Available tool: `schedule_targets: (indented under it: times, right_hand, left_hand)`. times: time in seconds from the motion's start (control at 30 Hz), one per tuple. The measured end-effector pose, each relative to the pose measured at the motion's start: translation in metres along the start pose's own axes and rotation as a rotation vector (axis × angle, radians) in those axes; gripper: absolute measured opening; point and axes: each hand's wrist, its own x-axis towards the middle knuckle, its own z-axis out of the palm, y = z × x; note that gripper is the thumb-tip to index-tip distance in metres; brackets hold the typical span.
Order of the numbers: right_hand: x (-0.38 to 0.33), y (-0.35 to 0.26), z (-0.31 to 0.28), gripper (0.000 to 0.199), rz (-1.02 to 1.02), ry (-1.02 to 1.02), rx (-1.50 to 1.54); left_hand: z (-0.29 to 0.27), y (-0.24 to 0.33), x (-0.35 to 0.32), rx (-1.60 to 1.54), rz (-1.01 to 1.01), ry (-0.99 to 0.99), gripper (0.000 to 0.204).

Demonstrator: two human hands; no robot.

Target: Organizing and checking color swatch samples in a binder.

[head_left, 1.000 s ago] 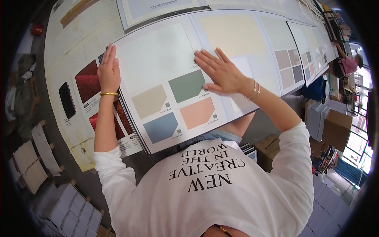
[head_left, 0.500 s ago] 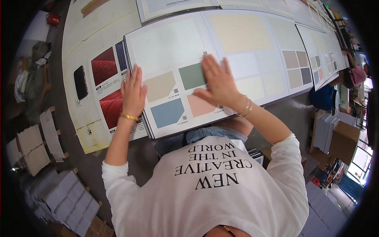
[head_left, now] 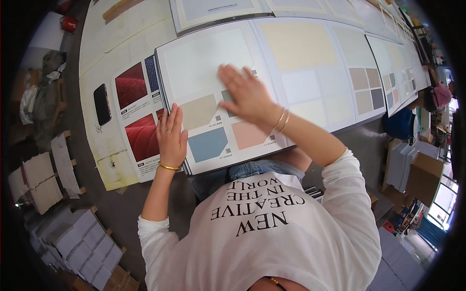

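An open sample book (head_left: 199, 114) with color swatches lies in front of me, its wide pages spreading to the right. My right hand (head_left: 247, 94) is stretched out over the left page, partly blurred, between the large pale swatch (head_left: 194, 63) and the green swatch (head_left: 227, 98), which it mostly hides. It holds nothing; whether the palm touches the paper I cannot tell. My left hand (head_left: 171, 138) lies flat along the book's left edge, fingers extended, beside the beige swatch (head_left: 199, 110) and the blue swatch (head_left: 208, 144). A peach swatch (head_left: 251, 135) shows below my right wrist.
Left of the book, a sheet with red fabric pictures (head_left: 131, 86) and a black phone (head_left: 102, 104) lie on the table. Another sample book (head_left: 213, 9) is behind. Stacked paper (head_left: 87, 247) stands at lower left, cardboard boxes (head_left: 422, 169) at right.
My right hand has moved left and slightly up across the page, off the peach swatch's corner. My left hand has shifted down and a little right along the book's edge.
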Motion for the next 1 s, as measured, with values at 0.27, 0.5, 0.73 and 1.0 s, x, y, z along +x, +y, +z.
schedule_targets:
  times: [0.27, 0.5, 0.73, 1.0]
  right_hand:
    - [0.077, 0.114, -0.012, 0.076, 0.246, 0.041, -0.304]
    - [0.069, 0.119, -0.009, 0.075, 0.136, 0.118, -0.340]
    - [-0.060, 0.052, -0.040, 0.080, -0.091, -0.080, -0.198]
    - [-0.130, 0.009, -0.045, 0.086, -0.025, -0.195, -0.094]
  left_hand:
    - [0.001, -0.001, 0.006, -0.085, 0.043, 0.012, 0.061]
    - [0.005, 0.002, 0.006, -0.064, 0.034, 0.031, 0.059]
    - [0.001, 0.002, 0.007, -0.052, 0.042, 0.061, 0.057]
    - [0.005, -0.005, 0.005, -0.124, 0.079, 0.087, 0.055]
